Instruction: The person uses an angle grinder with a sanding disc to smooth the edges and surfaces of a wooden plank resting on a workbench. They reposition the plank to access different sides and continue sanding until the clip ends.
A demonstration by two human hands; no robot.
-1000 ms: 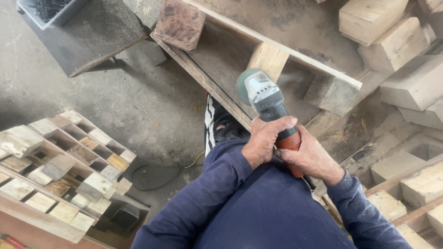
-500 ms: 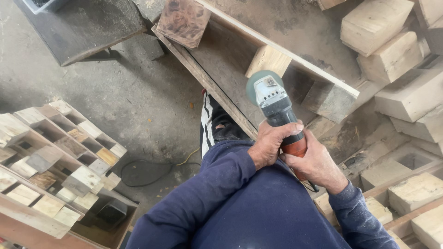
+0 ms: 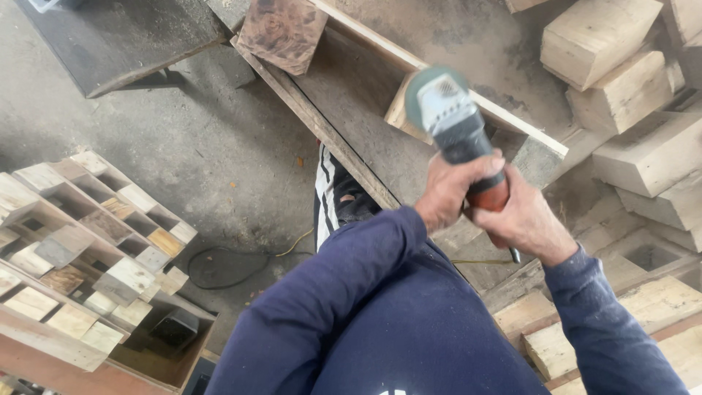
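Head view, my inventory from the remote station, working outward from the tool

Item 1: angle grinder (image 3: 455, 124), grey-green head with a dark body and an orange-red rear grip, held in the upper right of the frame above a sloping wooden board (image 3: 351, 95), its head end over a pale wood block (image 3: 401, 115). I can't tell whether the disc touches the wood

Item 2: left hand (image 3: 455, 192), fingers wrapped fully round the grinder's body just behind the head, knuckles up, wrist bent in from a dark blue sleeve (image 3: 329, 292) that crosses the lower middle of the frame

Item 3: right hand (image 3: 523, 219), fingers curled shut on the orange-red rear grip, touching the left hand, forearm running down to the lower right corner

Item 4: no labels or signs that I can make out. A rusty brown square plate (image 3: 281, 31) lies at the board's top end

Item 5: stacked pale wood blocks (image 3: 607, 44) upper right, more lumber along the right edge

Item 6: wooden grid crate (image 3: 80, 241) with many small compartments, lower left, on the concrete floor (image 3: 197, 161)

Item 7: black cable (image 3: 219, 269) looped on the floor between crate and sleeve; a dark shoe with white stripes (image 3: 333, 197) beside the board's edge
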